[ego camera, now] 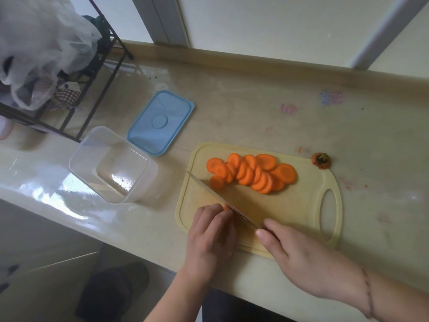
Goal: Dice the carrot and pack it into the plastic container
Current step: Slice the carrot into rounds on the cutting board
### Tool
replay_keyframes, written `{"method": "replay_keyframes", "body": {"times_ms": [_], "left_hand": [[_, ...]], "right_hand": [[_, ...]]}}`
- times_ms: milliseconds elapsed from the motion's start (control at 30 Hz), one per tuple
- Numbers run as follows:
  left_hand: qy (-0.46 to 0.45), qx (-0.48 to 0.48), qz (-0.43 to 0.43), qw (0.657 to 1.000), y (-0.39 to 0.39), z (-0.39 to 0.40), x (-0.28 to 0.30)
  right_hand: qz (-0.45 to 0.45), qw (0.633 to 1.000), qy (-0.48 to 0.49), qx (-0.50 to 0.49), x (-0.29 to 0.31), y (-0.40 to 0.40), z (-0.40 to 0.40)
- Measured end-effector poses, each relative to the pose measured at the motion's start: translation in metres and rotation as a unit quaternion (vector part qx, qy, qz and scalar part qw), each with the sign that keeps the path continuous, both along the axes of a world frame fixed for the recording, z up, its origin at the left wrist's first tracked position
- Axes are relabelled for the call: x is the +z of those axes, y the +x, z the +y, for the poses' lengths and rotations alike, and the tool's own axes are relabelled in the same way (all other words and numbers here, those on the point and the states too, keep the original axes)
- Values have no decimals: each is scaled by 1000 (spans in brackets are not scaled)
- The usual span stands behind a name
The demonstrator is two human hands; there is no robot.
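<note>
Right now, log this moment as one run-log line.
right hand: grips knife | left hand: holds carrot piece | carrot slices: on cutting board | container: empty

Right hand (299, 259) grips knife (216, 198) over yellow cutting board (301, 205); left hand (211, 231) steadies carrot piece; carrot slices (253, 174) beyond.

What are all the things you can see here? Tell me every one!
carrot slices: a pile, orange, on the board
cutting board: one, pale yellow, on the counter
knife: one, silvery blade, over the board
plastic container: one, clear, empty, left of the board
lid: one, blue, behind the container
carrot top: one, orange, right of the board
rack: one, black, far left
plastic bag: one, whitish, on the rack
left hand: holds a carrot bit
right hand: grips the knife
</note>
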State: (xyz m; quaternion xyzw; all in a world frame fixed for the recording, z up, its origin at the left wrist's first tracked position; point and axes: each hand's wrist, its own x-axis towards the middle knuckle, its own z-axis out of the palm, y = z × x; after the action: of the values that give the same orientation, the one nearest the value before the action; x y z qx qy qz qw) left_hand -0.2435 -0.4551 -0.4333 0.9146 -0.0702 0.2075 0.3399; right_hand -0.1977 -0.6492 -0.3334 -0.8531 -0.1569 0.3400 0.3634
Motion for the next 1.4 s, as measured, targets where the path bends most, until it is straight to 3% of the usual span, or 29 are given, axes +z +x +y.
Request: {"method": "replay_keyframes", "body": {"times_ms": [333, 767, 1033, 1233, 1400], "left_hand": [[-14, 59, -7, 998, 1, 0, -2], [-52, 4, -28, 998, 3, 1, 0], [-45, -8, -17, 999, -1, -2, -3], [-12, 31, -19, 999, -1, 9, 0], [-17, 36, -20, 999, 0, 2, -3]], "right_hand": [[-3, 999, 41, -15, 8, 7, 7], [-9, 1000, -7, -1, 21, -15, -15], [-41, 999, 16, -3, -11, 2, 21], [12, 999, 28, -29, -6, 24, 22], [-5, 1000, 21, 5, 15, 12, 2]]}}
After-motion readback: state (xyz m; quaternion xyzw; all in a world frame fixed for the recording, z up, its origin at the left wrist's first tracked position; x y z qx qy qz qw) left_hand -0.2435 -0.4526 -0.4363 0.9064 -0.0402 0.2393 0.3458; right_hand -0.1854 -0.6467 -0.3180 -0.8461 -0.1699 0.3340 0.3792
